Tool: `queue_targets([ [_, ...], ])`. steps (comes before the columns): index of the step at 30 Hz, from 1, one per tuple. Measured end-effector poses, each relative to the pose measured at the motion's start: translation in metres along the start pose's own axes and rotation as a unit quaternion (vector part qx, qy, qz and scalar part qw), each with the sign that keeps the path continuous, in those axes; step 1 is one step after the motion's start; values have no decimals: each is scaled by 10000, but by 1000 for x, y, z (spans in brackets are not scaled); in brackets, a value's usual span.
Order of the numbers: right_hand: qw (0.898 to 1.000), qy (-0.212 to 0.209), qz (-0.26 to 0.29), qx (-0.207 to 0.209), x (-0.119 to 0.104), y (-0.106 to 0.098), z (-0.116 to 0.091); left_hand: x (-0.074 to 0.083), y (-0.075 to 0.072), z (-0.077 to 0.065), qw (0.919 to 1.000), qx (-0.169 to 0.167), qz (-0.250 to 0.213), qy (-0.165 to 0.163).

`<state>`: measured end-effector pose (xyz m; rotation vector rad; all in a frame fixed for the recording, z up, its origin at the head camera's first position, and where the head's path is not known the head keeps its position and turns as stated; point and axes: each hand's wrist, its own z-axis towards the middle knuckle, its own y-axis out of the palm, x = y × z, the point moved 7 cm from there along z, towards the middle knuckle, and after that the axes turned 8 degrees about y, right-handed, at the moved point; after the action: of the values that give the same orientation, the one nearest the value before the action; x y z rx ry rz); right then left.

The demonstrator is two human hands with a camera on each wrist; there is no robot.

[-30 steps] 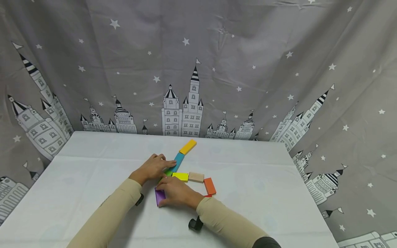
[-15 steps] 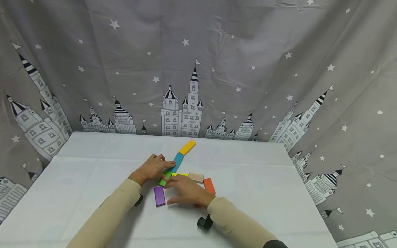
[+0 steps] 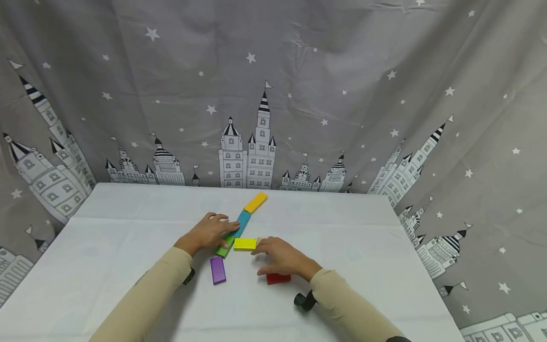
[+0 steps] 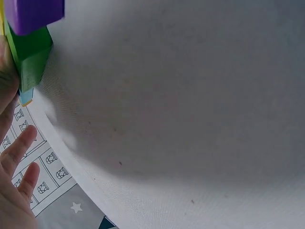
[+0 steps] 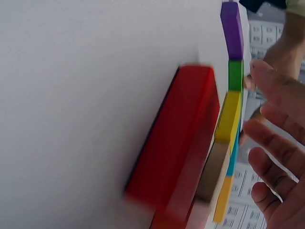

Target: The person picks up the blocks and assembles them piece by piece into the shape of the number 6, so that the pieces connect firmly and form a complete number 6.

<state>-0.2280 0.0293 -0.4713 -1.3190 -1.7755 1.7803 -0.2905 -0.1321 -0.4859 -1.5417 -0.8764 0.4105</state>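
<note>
My left hand point(image 3: 207, 233) rests at the row of flat blocks, its fingers on the blue block point(image 3: 242, 222) and its thumb at the green block point(image 3: 225, 248). My right hand point(image 3: 284, 259) hovers with fingers spread and nothing in them, above the red block point(image 3: 278, 279). A bright yellow block point(image 3: 245, 244) lies left of its fingertips. The natural wood block point(image 5: 213, 172) is mostly hidden under that hand in the head view. Nearer me, the purple block point(image 3: 218, 270) lies just below the green one. An orange-yellow block point(image 3: 256, 203) ends the row at the back.
A white cloth covers the table point(image 3: 141, 209). Behind it hangs a grey curtain point(image 3: 299, 95) printed with castles and stars. In the right wrist view an orange block point(image 5: 164, 222) shows beyond the red one.
My right hand has let go of the purple block and moved right, over the wood and red blocks. The purple block stays by the green one. My left hand has hardly moved.
</note>
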Motion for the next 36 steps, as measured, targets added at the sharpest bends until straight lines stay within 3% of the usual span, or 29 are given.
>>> queue_targets([
  [9,9996,49,187,-192,29,5,-23,-2,3,-2,9999,-54,128,-3],
  [14,9998,-90,108,-172,33,6,-33,-2,3,-2,9998,-62,174,4],
  [25,9992,-377,89,-55,30,9,-39,0,4,1,9997,-133,195,11],
  [36,9961,-881,57,6,3,16,-26,1,2,1,9997,-85,209,-64],
])
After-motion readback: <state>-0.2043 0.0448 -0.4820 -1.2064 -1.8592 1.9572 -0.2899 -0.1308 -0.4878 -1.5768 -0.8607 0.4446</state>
